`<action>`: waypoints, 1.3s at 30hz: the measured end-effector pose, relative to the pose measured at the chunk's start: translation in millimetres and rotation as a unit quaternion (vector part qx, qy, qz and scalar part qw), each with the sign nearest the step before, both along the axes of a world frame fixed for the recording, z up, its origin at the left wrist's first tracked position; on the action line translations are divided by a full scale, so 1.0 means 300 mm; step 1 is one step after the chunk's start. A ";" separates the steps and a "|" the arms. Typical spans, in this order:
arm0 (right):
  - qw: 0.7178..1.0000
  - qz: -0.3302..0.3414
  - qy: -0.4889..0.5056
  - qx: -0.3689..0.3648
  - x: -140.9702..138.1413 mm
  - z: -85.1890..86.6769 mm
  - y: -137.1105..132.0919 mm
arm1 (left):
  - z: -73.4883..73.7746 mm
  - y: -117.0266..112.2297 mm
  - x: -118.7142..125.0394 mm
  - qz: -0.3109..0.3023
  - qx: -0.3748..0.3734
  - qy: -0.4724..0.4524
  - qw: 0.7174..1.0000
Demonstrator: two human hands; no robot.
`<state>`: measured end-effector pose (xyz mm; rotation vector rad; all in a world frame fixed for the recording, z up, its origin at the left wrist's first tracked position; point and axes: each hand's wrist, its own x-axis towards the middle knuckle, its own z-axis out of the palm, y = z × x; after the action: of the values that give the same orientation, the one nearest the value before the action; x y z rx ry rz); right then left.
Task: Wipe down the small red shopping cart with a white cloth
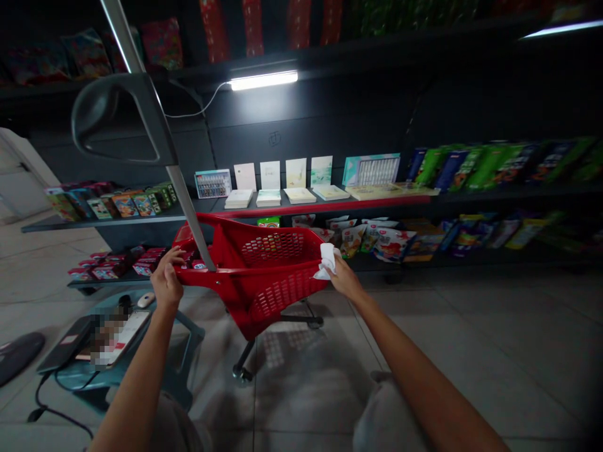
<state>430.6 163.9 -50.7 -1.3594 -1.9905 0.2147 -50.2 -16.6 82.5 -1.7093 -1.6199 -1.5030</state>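
A red plastic shopping basket [264, 276] on a wheeled black frame stands in front of me, tilted, with a grey pull handle [117, 119] rising up to the left on a metal rod. My left hand [167, 282] grips the basket's left rim, fingers curled over it. My right hand [342, 276] is closed on a white cloth [326, 258] and presses it against the basket's right rim.
Dark shelves run across the back, with notebooks [282, 194], boxed toys [117, 202] and snack packets [391, 242]. A low teal stool [183, 351] at lower left carries a laptop, papers and a cable. The floor is grey tile.
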 end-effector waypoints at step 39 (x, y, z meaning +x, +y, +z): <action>0.957 0.061 0.278 0.063 -0.688 -0.003 -0.435 | 0.159 0.243 0.476 -0.005 -0.536 0.388 0.749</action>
<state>224.2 33.3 -51.7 -0.9607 -1.5789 0.4632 92.7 56.3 130.2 -2.3290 -1.9838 0.4394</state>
